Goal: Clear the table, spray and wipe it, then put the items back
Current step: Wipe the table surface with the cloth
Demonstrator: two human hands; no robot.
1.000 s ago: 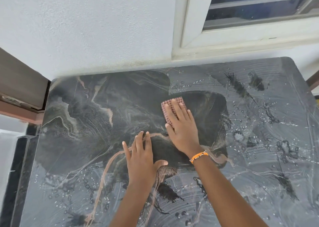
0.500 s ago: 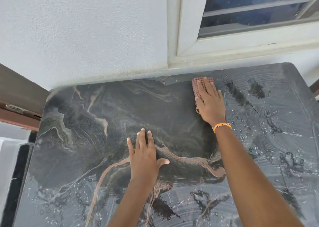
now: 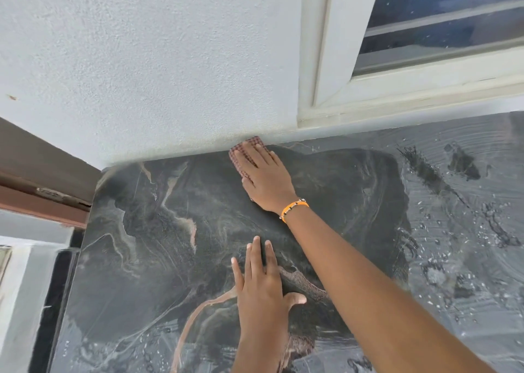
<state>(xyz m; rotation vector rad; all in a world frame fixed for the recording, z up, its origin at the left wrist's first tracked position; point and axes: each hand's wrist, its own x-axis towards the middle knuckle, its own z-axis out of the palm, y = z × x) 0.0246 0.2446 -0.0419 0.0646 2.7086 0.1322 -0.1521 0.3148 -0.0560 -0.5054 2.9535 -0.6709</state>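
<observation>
Dark marble-patterned worktop (image 3: pixel 147 248), wet and streaked along the near edge and over the whole right side, wiped and duller across the middle. Nearest, left hand (image 3: pixel 262 293) flat on the worktop, palm down, fingers straight and close together, thumb out to the right, grasping nothing. Beyond it, right arm stretched forward across the surface, orange bracelet (image 3: pixel 293 206) on the wrist. Right hand (image 3: pixel 266 178) pressed flat on a red checked cloth (image 3: pixel 239 157), fingers straight over it, not curled round it. Cloth at the far edge of the worktop, touching the foot of the white textured wall (image 3: pixel 141 60), partly hidden under the fingers. Farther right, white window frame (image 3: pixel 320 60) above the worktop, dark glass behind. Far left, brown wooden edge (image 3: pixel 34 157) beside the worktop's corner.
</observation>
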